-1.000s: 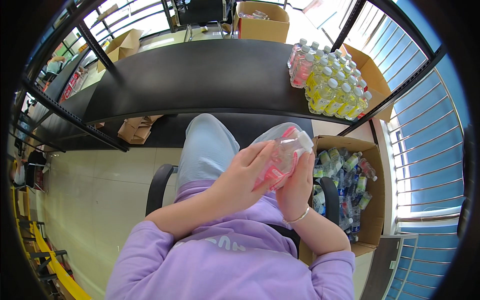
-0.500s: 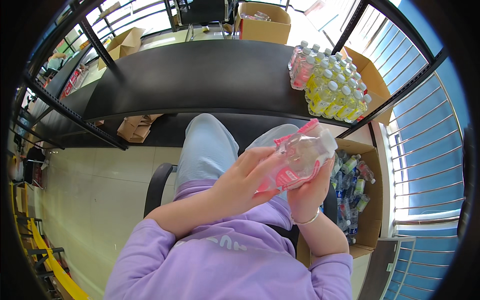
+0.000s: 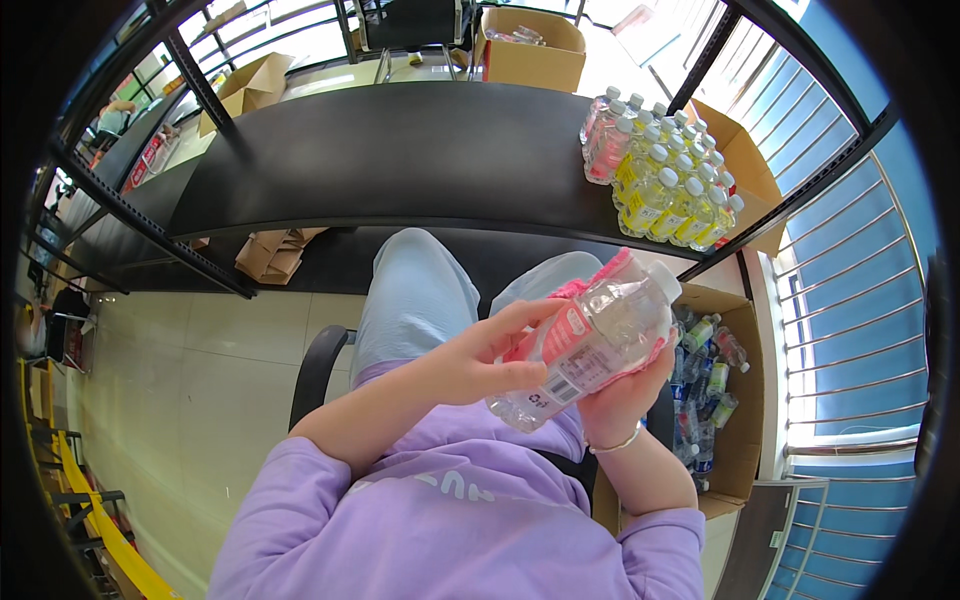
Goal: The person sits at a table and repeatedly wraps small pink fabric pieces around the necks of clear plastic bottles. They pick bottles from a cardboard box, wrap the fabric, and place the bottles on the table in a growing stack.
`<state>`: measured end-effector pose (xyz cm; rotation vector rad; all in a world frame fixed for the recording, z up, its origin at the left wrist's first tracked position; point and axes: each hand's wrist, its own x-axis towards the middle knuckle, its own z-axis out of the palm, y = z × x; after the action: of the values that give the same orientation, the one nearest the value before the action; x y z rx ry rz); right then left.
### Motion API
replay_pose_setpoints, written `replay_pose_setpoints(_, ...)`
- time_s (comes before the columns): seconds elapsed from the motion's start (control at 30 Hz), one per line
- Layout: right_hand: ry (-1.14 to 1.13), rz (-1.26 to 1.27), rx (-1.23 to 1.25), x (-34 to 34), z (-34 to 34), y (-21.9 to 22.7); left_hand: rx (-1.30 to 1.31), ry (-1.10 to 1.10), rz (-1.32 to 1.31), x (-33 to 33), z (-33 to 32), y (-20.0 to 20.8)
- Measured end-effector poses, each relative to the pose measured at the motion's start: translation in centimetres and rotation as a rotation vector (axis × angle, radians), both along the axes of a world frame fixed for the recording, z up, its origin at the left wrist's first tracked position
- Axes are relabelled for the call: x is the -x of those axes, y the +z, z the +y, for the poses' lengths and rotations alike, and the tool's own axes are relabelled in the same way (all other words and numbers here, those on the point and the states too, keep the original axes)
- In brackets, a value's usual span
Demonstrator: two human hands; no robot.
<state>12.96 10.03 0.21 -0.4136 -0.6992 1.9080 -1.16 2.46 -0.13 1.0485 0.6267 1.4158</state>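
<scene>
A clear plastic bottle point(image 3: 632, 318) with a white cap and a pink-and-white label is held tilted above my lap, its cap pointing up to the right. My left hand point(image 3: 490, 352) grips it near the base, thumb on the label side and fingers on the far side. Around the shoulder and underside, my right hand point(image 3: 628, 400) is closed on the bottle, its fingers mostly hidden behind it. What looks like a pink cloth point(image 3: 612, 268) lies behind the bottle, its edge also showing by my right palm. Whether the bottle holds liquid I cannot tell.
On the black table point(image 3: 400, 150), several white-capped bottles point(image 3: 668, 195) with yellow or pink labels stand at the right end. A cardboard box point(image 3: 740, 450) of loose bottles sits on the floor to my right. Another box point(image 3: 535, 65) stands beyond the table. Black metal posts point(image 3: 200, 85) frame the table.
The bottle has turned about its length, so the barcode side of its label now faces up. My left hand has shifted its grip, with the thumb now lying across the label.
</scene>
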Motion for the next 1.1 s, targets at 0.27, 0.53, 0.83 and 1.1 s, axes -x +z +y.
replay_pose_setpoints(0.27, 0.109, 0.07, -0.085, -0.5, 1.3, -1.2, 0.092, 0.16, 0.295, 0.1, 0.1, -0.3)
replay_pose_setpoints(0.53, 0.028, 0.062, -0.071, 0.0, 0.9, 0.2, -0.087, 0.379, 0.765, -1.1, -0.8, 1.5)
replay_pose_setpoints(0.83, -0.014, 0.035, -0.123, -0.5, 0.5, 0.4, -0.253, 0.451, 0.895, -1.2, -0.7, 1.0)
replay_pose_setpoints(1.1, 0.119, 0.152, -0.076, -0.7, 0.0, 0.5, -0.096, 0.21, 0.67, -0.5, -0.7, 1.3)
